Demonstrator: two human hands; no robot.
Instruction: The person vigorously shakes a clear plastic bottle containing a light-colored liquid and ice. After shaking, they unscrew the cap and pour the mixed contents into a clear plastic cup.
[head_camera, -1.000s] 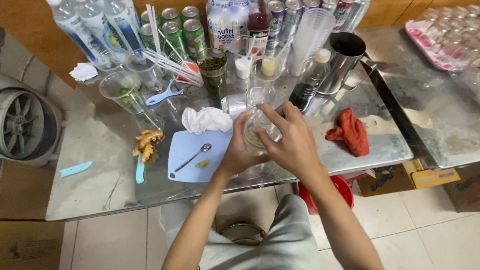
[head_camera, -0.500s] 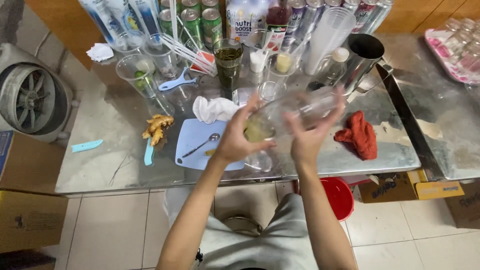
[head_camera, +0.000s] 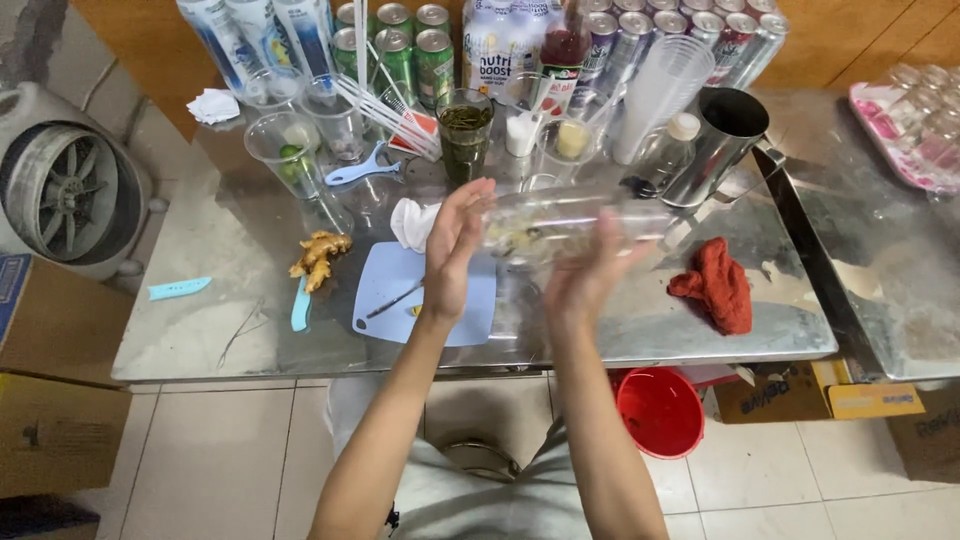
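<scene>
A person stands at a steel table, seen from above. Both bare hands hold a clear plastic shaker sideways above the table, blurred. The left hand presses its flat palm, fingers straight up, against the shaker's left end. The right hand wraps its fingers under and around the middle. Bits of yellowish pulp show inside the shaker near its left end.

Under the hands, near the table's near edge, lies a light blue cutting board with a spoon on it. Left of the board sits a piece of ginger and a blue peeler. A crumpled white cloth lies just beyond the board. A red rag lies to the right. At the far side stand green cans, water bottles, a glass of dark green drink, a stack of clear cups and a steel jug. A red bucket sits on the floor below the table's right end
</scene>
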